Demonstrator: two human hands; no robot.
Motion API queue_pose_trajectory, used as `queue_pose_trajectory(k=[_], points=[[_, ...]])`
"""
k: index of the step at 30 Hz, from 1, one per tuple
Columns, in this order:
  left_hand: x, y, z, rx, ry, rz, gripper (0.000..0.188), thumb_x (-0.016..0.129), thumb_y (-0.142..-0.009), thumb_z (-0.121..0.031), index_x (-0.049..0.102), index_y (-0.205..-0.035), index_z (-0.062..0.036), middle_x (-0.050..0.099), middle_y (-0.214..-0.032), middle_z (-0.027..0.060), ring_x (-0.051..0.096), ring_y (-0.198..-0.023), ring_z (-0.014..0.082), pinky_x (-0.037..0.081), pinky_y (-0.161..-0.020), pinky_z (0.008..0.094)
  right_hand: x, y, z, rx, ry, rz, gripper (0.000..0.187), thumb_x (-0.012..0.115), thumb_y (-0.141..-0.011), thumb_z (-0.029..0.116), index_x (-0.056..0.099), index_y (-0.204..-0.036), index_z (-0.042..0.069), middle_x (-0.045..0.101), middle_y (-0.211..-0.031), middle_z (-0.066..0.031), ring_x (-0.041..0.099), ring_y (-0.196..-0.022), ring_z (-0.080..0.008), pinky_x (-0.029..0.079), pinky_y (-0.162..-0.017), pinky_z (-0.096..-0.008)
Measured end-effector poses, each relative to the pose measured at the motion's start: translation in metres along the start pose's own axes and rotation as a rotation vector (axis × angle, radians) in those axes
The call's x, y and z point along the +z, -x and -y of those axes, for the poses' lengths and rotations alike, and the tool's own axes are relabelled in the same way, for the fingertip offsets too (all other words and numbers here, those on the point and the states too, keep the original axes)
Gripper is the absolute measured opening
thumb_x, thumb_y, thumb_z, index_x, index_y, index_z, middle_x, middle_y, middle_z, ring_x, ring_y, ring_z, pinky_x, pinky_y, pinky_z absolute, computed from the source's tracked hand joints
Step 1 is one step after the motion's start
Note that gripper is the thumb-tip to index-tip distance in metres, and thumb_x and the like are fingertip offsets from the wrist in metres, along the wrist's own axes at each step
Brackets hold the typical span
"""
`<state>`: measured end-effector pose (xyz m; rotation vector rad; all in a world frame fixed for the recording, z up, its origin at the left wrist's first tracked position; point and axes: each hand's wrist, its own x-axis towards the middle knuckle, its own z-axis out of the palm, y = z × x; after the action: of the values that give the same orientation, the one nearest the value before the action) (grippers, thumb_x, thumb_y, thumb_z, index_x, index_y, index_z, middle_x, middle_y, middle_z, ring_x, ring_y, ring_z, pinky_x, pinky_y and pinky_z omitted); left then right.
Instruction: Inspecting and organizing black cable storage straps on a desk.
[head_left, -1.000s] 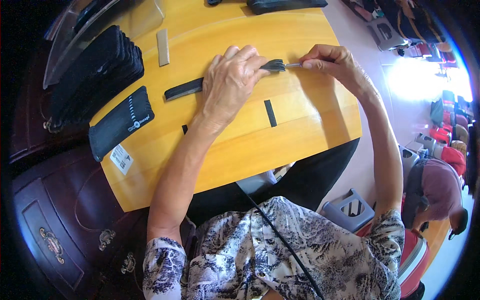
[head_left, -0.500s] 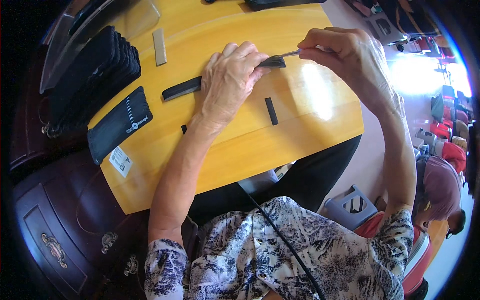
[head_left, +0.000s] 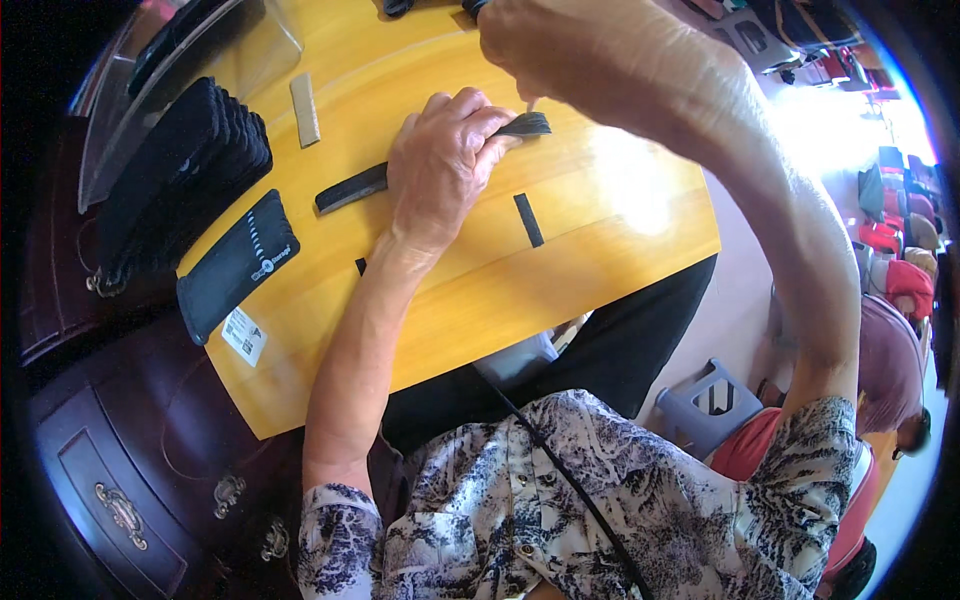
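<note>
Flat black pouch [head_left: 238, 262] on yellow tabletop [head_left: 480, 300], left side, lying diagonally; rectangular, white print along one edge and near lower end. Small white rectangular label tag [head_left: 244, 336] just below pouch, near table edge, with dark barcode-like marks. Stack of similar black pouches [head_left: 180, 180] further up-left, standing on edge in row, partly off table edge. Clear plastic sheet or bag [head_left: 215, 60] at top left, behind stack. No screens or signs visible.
</note>
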<state>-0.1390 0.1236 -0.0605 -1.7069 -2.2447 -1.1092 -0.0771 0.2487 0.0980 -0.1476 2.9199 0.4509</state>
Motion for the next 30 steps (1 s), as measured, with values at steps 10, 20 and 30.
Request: queue_pose_trajectory(k=[10, 20, 30], points=[[-0.002, -0.001, 0.0, 0.009, -0.011, -0.035, 0.02, 0.075, -0.074, -0.019, 0.068, -0.092, -0.013, 0.06, -0.087, -0.0031, 0.058, -0.084, 0.0191, 0.048, -0.072, 0.0352, 0.01, 0.016, 0.01, -0.029, 0.071, -0.112, 0.013, 0.062, -0.072, 0.014, 0.065, -0.07, 0.002, 0.063, -0.067, -0.0124, 0.061, -0.061, -0.0256, 0.046, -0.056, -0.0367], [-0.006, -0.004, -0.007, 0.024, 0.026, -0.016, 0.021, 0.07, -0.078, -0.019, 0.067, -0.094, -0.0065, 0.061, -0.088, 0.0047, 0.059, -0.083, 0.0256, 0.048, -0.072, 0.038, 0.145, 0.05, -0.054, 0.279, -1.167, -0.067, 0.028, 0.066, -0.088, 0.035, 0.07, -0.091, 0.008, 0.064, -0.072, 0.0017, 0.057, -0.072, -0.0056, 0.044, -0.065, -0.0242], [-0.009, -0.003, -0.007, 0.003, 0.024, 0.002, 0.022, 0.07, -0.077, -0.018, 0.065, -0.095, -0.0066, 0.059, -0.088, 0.0055, 0.059, -0.085, 0.026, 0.047, -0.072, 0.0378, 0.118, 0.079, -0.029, 0.432, -0.927, -0.183, 0.024, 0.064, -0.089, 0.036, 0.071, -0.093, 0.014, 0.059, -0.063, -0.0005, 0.053, -0.057, -0.008, 0.042, -0.055, -0.0272]])
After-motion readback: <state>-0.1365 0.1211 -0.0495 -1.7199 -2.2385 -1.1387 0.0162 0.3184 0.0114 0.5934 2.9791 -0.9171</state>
